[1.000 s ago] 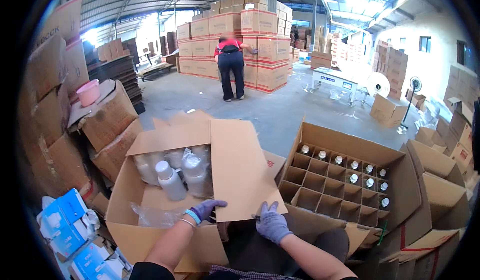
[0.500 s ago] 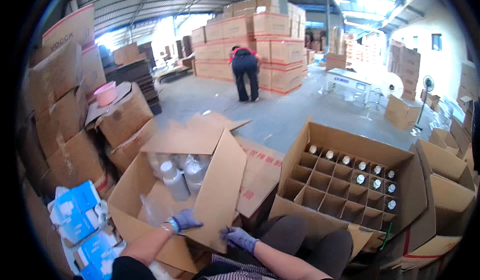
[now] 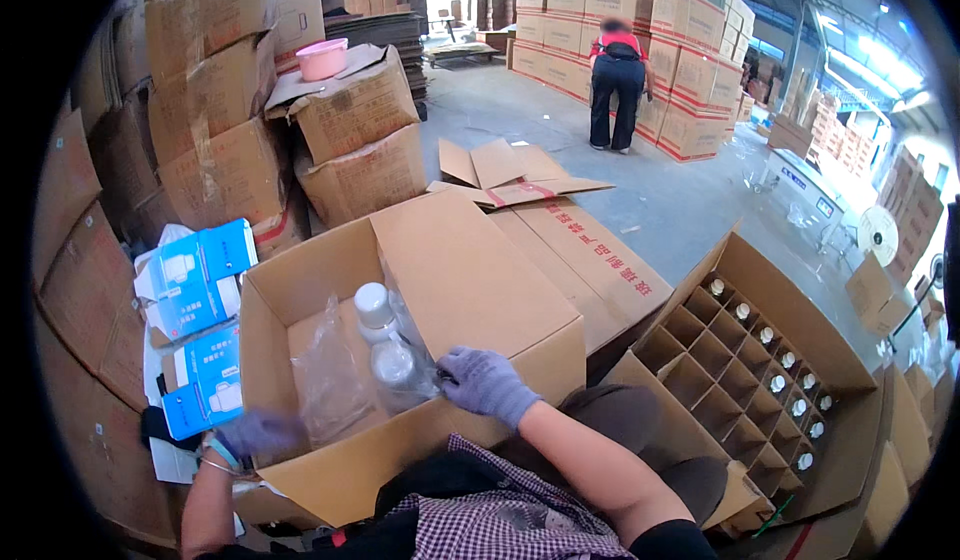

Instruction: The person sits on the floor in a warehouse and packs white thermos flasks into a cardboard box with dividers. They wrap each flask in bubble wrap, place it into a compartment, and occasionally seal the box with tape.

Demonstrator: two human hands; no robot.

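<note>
An open cardboard carton stands in front of me. In it are clear bottles with white caps, one of them a capped bottle, along with a crumpled clear plastic bag. My right hand, in a grey-purple glove, has its fingers curled at the near corner of the carton's right flap, which lies across the right part of the opening. My left hand, gloved too, is smeared by motion at the carton's near left edge; its fingers cannot be made out.
To the right, a divided carton holds several white-capped bottles in some cells. Blue-and-white printed boxes lie at left. Beyond stand stacked cartons and a pink basin. A person bends by tall carton stacks further off.
The view has swung left and down. The carton's right flap has tipped inward across the opening, my right hand still at it. My left hand has moved to the carton's left edge.
</note>
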